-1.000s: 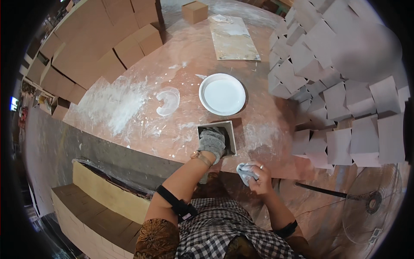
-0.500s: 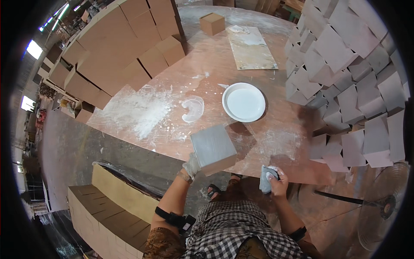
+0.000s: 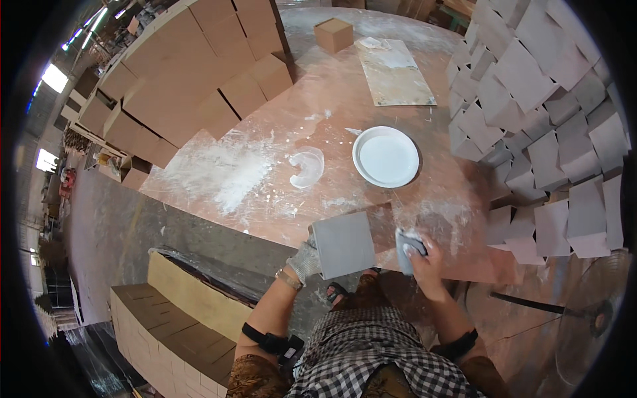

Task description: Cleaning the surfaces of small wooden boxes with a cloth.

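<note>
1. left hand (image 3: 306, 261): at the left side of the held box (image 3: 345, 245), by the table's (image 3: 438, 192) near edge.
2. right hand (image 3: 426, 263), holding the cloth (image 3: 405, 251): right of that box.
3. dish (image 3: 385, 157): on the table, beyond both hands.
4. board (image 3: 398, 78): behind the dish, lone box (image 3: 334, 37) left of it.
5. left box stack (image 3: 186, 76), right box stack (image 3: 521, 76): either side of the dish.

No lettering, label, number or sign can be read anywhere in view; any marking on the black armband device (image 3: 290, 351) is too small to tell.
</note>
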The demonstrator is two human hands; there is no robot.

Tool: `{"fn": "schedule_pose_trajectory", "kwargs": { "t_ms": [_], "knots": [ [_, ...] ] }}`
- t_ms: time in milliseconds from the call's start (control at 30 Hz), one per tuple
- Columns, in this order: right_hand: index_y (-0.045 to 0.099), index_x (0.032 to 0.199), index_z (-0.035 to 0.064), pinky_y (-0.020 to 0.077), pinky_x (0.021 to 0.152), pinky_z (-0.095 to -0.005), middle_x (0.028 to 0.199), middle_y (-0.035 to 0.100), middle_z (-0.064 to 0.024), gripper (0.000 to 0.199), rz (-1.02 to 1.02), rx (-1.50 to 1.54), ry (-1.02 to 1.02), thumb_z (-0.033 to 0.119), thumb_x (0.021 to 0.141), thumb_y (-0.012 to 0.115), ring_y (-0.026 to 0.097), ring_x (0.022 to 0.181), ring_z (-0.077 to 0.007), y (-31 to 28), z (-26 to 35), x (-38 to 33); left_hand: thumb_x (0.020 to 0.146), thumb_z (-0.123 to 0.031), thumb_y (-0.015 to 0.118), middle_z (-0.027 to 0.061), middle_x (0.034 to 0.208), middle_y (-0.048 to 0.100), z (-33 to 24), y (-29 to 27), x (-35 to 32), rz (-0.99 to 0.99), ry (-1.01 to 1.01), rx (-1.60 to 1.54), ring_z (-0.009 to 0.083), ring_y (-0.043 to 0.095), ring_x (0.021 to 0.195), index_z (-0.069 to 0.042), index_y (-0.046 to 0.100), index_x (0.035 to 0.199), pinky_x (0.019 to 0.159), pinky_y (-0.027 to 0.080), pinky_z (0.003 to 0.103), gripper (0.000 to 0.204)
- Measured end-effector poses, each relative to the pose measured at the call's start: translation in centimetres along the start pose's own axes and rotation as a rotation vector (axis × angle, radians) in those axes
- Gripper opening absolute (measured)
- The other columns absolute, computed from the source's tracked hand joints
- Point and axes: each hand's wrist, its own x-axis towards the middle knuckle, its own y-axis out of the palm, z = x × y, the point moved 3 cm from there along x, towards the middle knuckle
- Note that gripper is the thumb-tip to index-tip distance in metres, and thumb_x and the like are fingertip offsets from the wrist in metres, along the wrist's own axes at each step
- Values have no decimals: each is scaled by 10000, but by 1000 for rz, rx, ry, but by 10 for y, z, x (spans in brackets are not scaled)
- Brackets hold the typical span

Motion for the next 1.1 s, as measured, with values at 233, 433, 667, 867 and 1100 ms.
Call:
{"fn": "schedule_pose_trajectory", "kwargs": {
  "t_ms": [233, 433, 667, 867, 1100],
  "knots": [
    [602, 804, 26, 443, 761, -395, 911, 607, -103, 215, 218, -392, -691, -12, 594, 576, 545, 871, -301, 51, 27, 73, 768, -361, 574, 178, 1195, 510, -18, -27, 44, -96, 121, -254, 332, 481, 1103, -60, 506, 1179, 952, 373, 383, 514],
    [633, 797, 70, 446, 740, -390, 903, 611, -65, 241, 198, -466, -653, 10, 579, 548, 544, 830, -279, 56, 10, 38, 772, -346, 577, 181, 1180, 519, -23, -23, 55, -101, 73, -356, 330, 489, 1093, -53, 518, 1162, 941, 382, 384, 491],
    [647, 793, 97, 448, 721, -367, 887, 609, -21, 211, 296, -362, -632, 25, 607, 577, 548, 821, -225, 40, 5, -20, 771, -375, 567, 172, 1176, 531, -27, -26, 54, -26, 107, -70, 323, 498, 1088, -61, 527, 1164, 924, 393, 394, 504],
    [648, 802, 87, 443, 672, -381, 897, 622, -37, 205, 74, -438, -614, 35, 637, 539, 547, 774, -236, 43, -13, 67, 776, -390, 551, 176, 1181, 526, -34, -32, 62, 46, 103, -96, 328, 493, 1092, -56, 518, 1178, 926, 389, 398, 523],
    [647, 752, 101, 463, 683, -374, 860, 616, -24, 170, 224, -364, -736, 67, 597, 586, 556, 771, -225, 51, 12, -15, 783, -372, 547, 180, 1194, 512, -33, -31, 58, 38, 18, -184, 326, 478, 1109, -51, 512, 1181, 946, 369, 394, 513]
  ]
}}
